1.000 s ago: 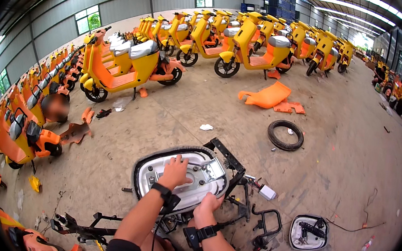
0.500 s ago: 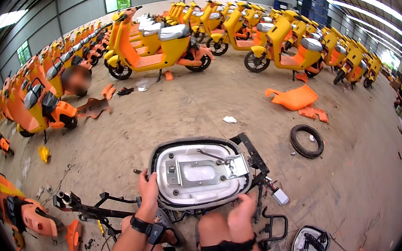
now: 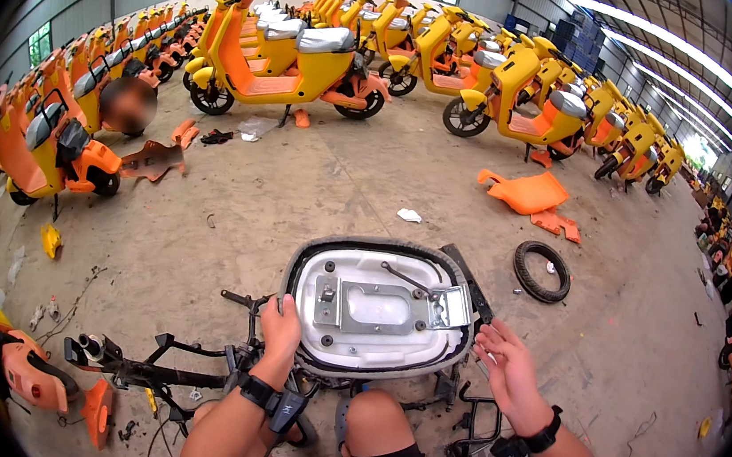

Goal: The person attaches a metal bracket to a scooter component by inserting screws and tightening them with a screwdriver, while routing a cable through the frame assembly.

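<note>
A scooter seat lies upside down in front of my knees, its white plastic underside facing up and a dark padded rim around it. A metal plate is fixed to its middle, with a shiny hinge bracket at the right end. Beneath the seat is a black scooter frame, partly hidden. My left hand grips the seat's left edge, thumb on top. Just off the right edge, my right hand is held with its fingers stretched apart and nothing in it.
A tyre and orange body panels lie on the floor ahead to the right. Yellow and orange scooters stand in rows at the back and left. A black metal rack lies by my right forearm.
My right hand has moved right and up, away from the seat's lower right edge, and its fingers have spread. The left hand keeps hold of the seat. My view has shifted slightly.
</note>
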A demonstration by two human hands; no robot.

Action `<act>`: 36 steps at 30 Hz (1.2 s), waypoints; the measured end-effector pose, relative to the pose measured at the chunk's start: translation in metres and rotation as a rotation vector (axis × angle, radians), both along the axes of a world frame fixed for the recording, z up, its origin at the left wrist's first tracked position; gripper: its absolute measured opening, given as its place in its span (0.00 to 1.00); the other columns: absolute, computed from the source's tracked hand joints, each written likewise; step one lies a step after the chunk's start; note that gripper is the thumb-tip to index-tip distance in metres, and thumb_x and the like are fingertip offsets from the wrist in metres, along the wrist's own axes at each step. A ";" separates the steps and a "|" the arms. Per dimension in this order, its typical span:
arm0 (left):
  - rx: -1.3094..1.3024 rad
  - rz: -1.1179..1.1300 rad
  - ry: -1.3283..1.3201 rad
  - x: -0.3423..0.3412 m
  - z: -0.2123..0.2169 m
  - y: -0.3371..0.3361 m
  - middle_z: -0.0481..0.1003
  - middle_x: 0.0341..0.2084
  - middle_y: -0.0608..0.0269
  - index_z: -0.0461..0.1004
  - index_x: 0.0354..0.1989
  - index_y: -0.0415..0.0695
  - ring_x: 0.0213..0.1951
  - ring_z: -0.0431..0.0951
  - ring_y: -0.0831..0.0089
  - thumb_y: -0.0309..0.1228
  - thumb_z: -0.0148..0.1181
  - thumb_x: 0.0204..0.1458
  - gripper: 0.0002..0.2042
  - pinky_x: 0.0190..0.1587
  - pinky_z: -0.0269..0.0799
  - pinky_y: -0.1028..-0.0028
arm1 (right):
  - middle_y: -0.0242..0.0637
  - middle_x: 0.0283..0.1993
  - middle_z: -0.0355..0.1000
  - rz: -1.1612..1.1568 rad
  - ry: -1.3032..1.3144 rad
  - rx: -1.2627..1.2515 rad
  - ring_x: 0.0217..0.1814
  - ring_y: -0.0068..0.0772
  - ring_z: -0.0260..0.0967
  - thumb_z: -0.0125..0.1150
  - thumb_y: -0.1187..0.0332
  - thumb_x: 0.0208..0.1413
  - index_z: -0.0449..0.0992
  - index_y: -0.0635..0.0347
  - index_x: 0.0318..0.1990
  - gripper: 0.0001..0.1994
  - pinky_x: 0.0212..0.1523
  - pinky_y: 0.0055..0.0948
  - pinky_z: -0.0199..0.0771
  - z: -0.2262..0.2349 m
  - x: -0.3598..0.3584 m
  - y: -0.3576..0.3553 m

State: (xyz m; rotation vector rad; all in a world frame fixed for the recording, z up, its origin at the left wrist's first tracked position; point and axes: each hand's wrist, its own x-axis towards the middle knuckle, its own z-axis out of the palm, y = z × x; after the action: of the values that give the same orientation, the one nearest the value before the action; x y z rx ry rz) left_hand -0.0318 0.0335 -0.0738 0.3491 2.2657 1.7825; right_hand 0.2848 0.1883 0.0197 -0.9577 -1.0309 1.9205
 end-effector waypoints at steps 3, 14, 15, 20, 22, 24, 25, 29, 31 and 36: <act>-0.025 0.023 0.012 -0.011 -0.026 -0.003 0.76 0.34 0.43 0.71 0.41 0.31 0.37 0.76 0.54 0.35 0.49 0.61 0.15 0.43 0.68 0.63 | 0.43 0.57 0.66 -0.061 -0.084 0.026 0.54 0.32 0.67 0.49 0.80 0.52 0.60 0.71 0.62 0.27 0.57 0.29 0.66 -0.013 -0.022 0.020; 0.094 0.029 -0.188 0.009 -0.010 0.019 0.75 0.34 0.44 0.71 0.38 0.29 0.37 0.74 0.61 0.33 0.50 0.61 0.15 0.42 0.67 0.63 | 0.47 0.58 0.68 -0.047 -0.399 0.431 0.64 0.38 0.62 0.49 0.82 0.46 0.66 0.72 0.59 0.27 0.65 0.31 0.58 -0.007 -0.055 0.046; 0.097 0.028 -0.195 0.005 -0.012 0.019 0.75 0.34 0.44 0.71 0.38 0.29 0.37 0.74 0.60 0.33 0.50 0.61 0.15 0.42 0.67 0.63 | 0.48 0.58 0.68 -0.013 -0.393 0.436 0.63 0.38 0.63 0.49 0.82 0.46 0.66 0.72 0.59 0.27 0.64 0.31 0.59 0.003 -0.054 0.047; 0.061 0.015 -0.166 -0.012 -0.030 0.017 0.76 0.35 0.45 0.71 0.40 0.29 0.38 0.75 0.61 0.34 0.50 0.61 0.15 0.43 0.67 0.63 | 0.47 0.56 0.67 0.242 -0.288 0.067 0.58 0.35 0.65 0.50 0.80 0.50 0.65 0.73 0.59 0.25 0.58 0.28 0.65 0.045 -0.066 0.048; 0.091 -0.018 -0.232 -0.011 -0.025 0.021 0.76 0.37 0.45 0.72 0.43 0.29 0.40 0.75 0.61 0.34 0.50 0.61 0.16 0.44 0.68 0.64 | 0.46 0.56 0.67 0.240 -0.314 0.171 0.58 0.35 0.64 0.50 0.79 0.51 0.65 0.73 0.59 0.24 0.58 0.29 0.65 0.050 -0.074 0.048; 0.095 -0.044 -0.288 -0.013 -0.026 0.022 0.77 0.40 0.45 0.72 0.45 0.29 0.42 0.76 0.61 0.34 0.50 0.61 0.16 0.45 0.68 0.65 | 0.45 0.55 0.68 0.225 -0.344 0.279 0.57 0.35 0.65 0.51 0.79 0.51 0.66 0.73 0.58 0.24 0.58 0.30 0.65 0.041 -0.088 0.059; 0.101 -0.055 -0.308 -0.017 -0.031 0.024 0.77 0.40 0.45 0.72 0.46 0.29 0.43 0.76 0.62 0.34 0.50 0.61 0.17 0.46 0.68 0.66 | 0.47 0.55 0.69 0.177 -0.372 0.415 0.59 0.38 0.66 0.53 0.78 0.48 0.69 0.70 0.56 0.24 0.59 0.29 0.64 0.022 -0.091 0.076; 0.200 0.028 -0.364 -0.026 -0.065 0.035 0.77 0.41 0.47 0.73 0.47 0.30 0.43 0.77 0.61 0.33 0.50 0.61 0.16 0.46 0.69 0.66 | 0.50 0.56 0.71 0.062 -0.533 0.946 0.61 0.42 0.66 0.53 0.74 0.50 0.72 0.66 0.54 0.21 0.61 0.35 0.64 -0.020 -0.108 0.104; 0.213 0.026 -0.363 -0.008 -0.036 0.036 0.77 0.38 0.46 0.73 0.44 0.29 0.42 0.77 0.59 0.33 0.50 0.61 0.16 0.45 0.69 0.63 | 0.49 0.56 0.71 0.111 -0.601 0.954 0.61 0.44 0.66 0.53 0.74 0.50 0.72 0.65 0.54 0.21 0.61 0.35 0.64 -0.024 -0.110 0.101; 0.075 0.101 -0.201 -0.011 -0.048 0.036 0.77 0.37 0.41 0.72 0.41 0.28 0.40 0.77 0.52 0.34 0.50 0.60 0.17 0.43 0.69 0.61 | 0.49 0.56 0.70 0.254 -0.644 0.972 0.63 0.44 0.65 0.53 0.72 0.51 0.71 0.64 0.55 0.21 0.62 0.35 0.63 -0.033 -0.120 0.102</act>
State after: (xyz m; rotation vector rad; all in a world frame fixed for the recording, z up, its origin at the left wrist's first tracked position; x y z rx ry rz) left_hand -0.0429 0.0696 -0.1220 0.0652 2.1157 1.8636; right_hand 0.1649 0.2907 -0.0137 -0.8589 -2.2473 0.9904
